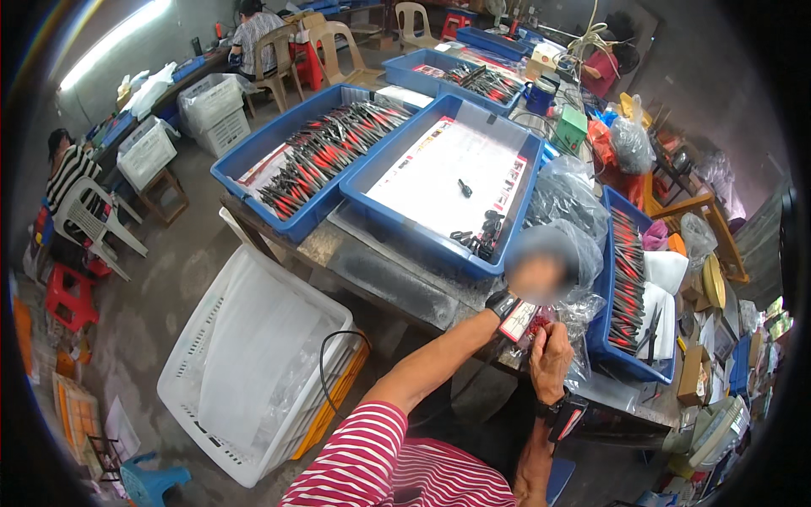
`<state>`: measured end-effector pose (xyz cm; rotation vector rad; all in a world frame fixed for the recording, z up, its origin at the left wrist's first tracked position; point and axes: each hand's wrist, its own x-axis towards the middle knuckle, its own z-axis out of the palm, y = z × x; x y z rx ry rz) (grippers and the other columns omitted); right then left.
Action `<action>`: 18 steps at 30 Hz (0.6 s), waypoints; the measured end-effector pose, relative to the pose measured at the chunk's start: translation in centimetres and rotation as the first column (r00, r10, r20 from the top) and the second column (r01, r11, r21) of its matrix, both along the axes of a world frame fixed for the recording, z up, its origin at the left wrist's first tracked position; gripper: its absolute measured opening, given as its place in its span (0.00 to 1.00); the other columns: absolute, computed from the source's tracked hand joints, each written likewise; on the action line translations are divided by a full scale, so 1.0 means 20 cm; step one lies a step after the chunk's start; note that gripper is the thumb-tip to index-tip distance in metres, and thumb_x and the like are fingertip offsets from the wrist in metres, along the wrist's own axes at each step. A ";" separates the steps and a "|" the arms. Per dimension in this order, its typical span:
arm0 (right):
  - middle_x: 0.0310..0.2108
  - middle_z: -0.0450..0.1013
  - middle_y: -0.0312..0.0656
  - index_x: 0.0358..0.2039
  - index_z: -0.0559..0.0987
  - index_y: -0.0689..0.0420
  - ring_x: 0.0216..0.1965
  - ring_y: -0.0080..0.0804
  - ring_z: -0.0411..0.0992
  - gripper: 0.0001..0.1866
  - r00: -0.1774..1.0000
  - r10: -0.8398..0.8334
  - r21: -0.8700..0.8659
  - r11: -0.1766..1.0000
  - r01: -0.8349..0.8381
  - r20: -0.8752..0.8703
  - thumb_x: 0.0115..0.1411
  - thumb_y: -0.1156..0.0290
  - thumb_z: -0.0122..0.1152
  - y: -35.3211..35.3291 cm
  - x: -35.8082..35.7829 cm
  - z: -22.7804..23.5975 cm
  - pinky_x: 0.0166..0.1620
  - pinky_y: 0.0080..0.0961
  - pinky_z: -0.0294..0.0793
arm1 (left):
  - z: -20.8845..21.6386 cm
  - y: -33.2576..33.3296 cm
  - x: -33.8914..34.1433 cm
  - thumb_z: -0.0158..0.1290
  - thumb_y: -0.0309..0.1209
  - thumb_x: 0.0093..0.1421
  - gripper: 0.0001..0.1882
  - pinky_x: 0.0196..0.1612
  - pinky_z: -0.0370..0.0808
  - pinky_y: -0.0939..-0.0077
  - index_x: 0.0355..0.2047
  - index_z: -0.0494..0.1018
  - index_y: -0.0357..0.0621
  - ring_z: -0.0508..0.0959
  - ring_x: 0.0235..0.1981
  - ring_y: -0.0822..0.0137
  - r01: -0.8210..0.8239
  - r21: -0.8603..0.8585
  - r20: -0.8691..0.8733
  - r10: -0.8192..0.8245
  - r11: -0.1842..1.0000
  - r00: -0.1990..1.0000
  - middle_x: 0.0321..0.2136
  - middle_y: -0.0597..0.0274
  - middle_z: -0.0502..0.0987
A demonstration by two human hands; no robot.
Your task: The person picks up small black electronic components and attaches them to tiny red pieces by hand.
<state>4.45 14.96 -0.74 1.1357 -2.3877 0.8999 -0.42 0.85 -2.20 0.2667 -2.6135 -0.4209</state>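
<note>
Clock directions taken from the centre of the head view.

Hands: left hand (538, 275) at 3 o'clock, largely lost in a blurred patch; finger state cannot be told. Right hand (551, 359) at 4 o'clock, fingers curled in with the thumb, tips beside a cluster of small dark-red pieces (539, 323). Whether they grip one: cannot tell. The pieces lie between the two hands, near a crumpled clear plastic bag (583, 314).

Containers:
- Shallow rectangular blue plastic tray (414, 230), 1 o'clock, nearest the centre. Lined with a white printed paper sheet (431, 173). Small black parts (481, 238) heaped in its corner toward 3 o'clock; one lone black part (465, 188) out on the sheet.
- Second blue plastic tray (253, 205), 11 o'clock. Many slender red-and-black tools (325, 160), piled at mixed angles over a printed sheet.
- Third blue plastic tray (625, 363), just past 3 o'clock. Similar red-and-black tools stacked in a column (627, 283) along its inner left side; white sheet-like pieces (657, 313) to the right of the column.
- Fourth blue plastic tray (407, 74), between 12 and 1 o'clock, farther back. More red-and-black tools, heaped toward its right end.
- White slotted plastic crate (203, 431), 8 o'clock, below table level. Translucent white sheet (253, 355) inside; yellow-orange crate (338, 393) partly visible beneath.
</note>
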 end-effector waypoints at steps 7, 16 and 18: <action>0.24 0.64 0.52 0.27 0.66 0.64 0.26 0.52 0.66 0.02 0.995 0.001 0.012 1.000 -0.002 0.100 0.52 0.79 0.48 0.01 0.01 0.02 0.29 0.40 0.63 | 0.02 0.00 0.09 0.48 0.18 0.46 0.14 0.31 0.73 0.59 0.35 0.64 0.38 0.73 0.30 0.48 0.022 0.248 -0.120 0.008 0.969 0.993 0.30 0.45 0.69; 0.23 0.65 0.52 0.27 0.66 0.63 0.26 0.52 0.66 0.03 0.992 0.066 -0.063 0.996 -0.059 0.109 0.50 0.83 0.47 0.01 0.00 0.01 0.28 0.39 0.64 | 0.17 0.00 0.29 0.48 0.22 0.49 0.12 0.31 0.72 0.66 0.37 0.69 0.38 0.74 0.30 0.54 0.172 0.441 -0.438 0.044 0.881 0.898 0.29 0.51 0.71; 0.23 0.66 0.53 0.28 0.67 0.63 0.25 0.52 0.67 0.03 0.993 0.034 -0.097 0.995 -0.023 0.113 0.50 0.83 0.47 0.02 -0.01 0.00 0.27 0.38 0.65 | 0.15 -0.01 0.30 0.49 0.23 0.51 0.09 0.32 0.72 0.71 0.34 0.71 0.36 0.75 0.29 0.61 0.224 0.574 -0.477 0.100 0.788 0.873 0.28 0.54 0.74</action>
